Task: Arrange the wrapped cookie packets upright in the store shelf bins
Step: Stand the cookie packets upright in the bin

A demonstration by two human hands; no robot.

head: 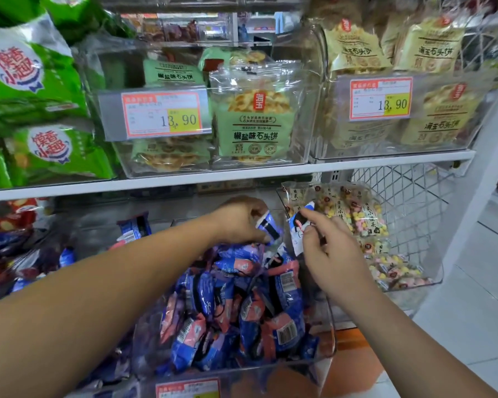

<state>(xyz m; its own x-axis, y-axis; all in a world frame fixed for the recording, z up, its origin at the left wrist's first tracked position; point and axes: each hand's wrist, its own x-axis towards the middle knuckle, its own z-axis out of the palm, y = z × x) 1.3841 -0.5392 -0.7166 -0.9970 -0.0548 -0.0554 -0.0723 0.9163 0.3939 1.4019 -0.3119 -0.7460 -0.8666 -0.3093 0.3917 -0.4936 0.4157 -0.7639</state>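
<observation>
1. Head view, the hands: the left hand (239,221) reached over the back of the lower clear bin (329,326). Its fingers were curled round a blue packet (268,225), held just above the heap.
2. The right hand (328,251) was just beside the left. Its thumb and forefinger pinched a blue-and-white packet (298,229) near its upper edge. That packet stood roughly upright at the bin's right rear corner.
3. The pile of blue cookie packets (236,305) filled the bin below both hands. The packets lay jumbled and tilted every way, with barcodes showing on several. A price label (187,389) sat on the bin's front wall, cut off by the bottom edge.
4. Just right of that bin stood another clear one holding pastel sweet packets (365,222), near the right hand. A white wire mesh panel (414,196) rose behind it.
5. To the left lay more red and blue packets (12,234), too blurred to tell apart.
6. Above the white shelf board (242,175), green cookie packets (253,119) stood upright in a clear bin behind an orange price tag (161,114) reading 13.90. Yellow cookie packets (440,110) filled the next bin, which had its own tag (381,99). Large green bags (32,79) were stacked at the far left.
</observation>
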